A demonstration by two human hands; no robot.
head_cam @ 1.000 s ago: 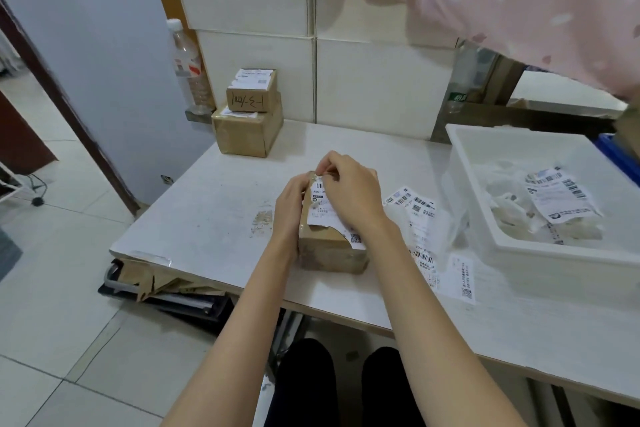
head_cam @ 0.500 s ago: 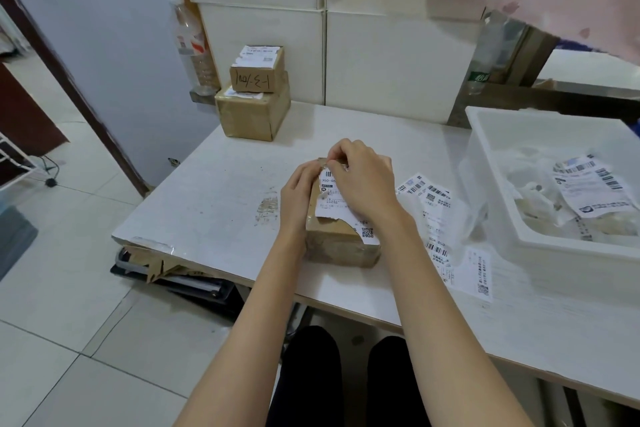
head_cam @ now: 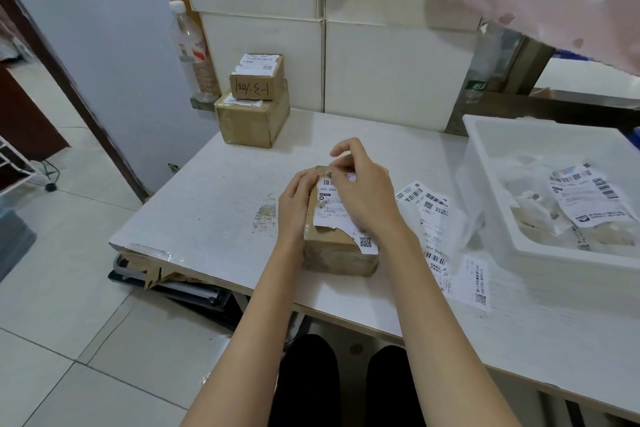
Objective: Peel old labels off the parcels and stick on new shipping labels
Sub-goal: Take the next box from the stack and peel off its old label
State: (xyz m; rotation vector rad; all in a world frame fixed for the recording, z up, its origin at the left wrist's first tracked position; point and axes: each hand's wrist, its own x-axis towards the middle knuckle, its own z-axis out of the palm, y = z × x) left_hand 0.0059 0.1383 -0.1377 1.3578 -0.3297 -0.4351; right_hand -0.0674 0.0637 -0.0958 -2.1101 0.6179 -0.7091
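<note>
Parcel [head_cam: 337, 251]: we have the small brown box on the worktop [head_cam: 207, 218], near its front edge, straight ahead of us between our two forearms.
Old label [head_cam: 330, 204]: it lies on the parcel's top face, long axis running away from us; its near edge is already ragged and torn, and a scrap with a square code sits at the near right corner.
Left hand [head_cam: 294, 206]: we lay it against the parcel's left side, fingers curled over the top edge and touching the label's left margin, so it holds the box steady.
Right hand [head_cam: 365, 189]: we reach over the top face, fingertips closed in a pinch at the far edge of the label, where a corner looks lifted; how much paper is caught, we cannot tell.
Key relation: the unpeeled paper lies from the right hand's pinch back towards us, along the label's long axis; we judge the pull should run that way while the left hand resists.
Nearer hand: both touch the parcel, but the right one is on the free edge.
New labels [head_cam: 436, 225]: a loose spread lies just right of the parcel, nearest our right hand.
Risk: the paper may tear again.
</note>
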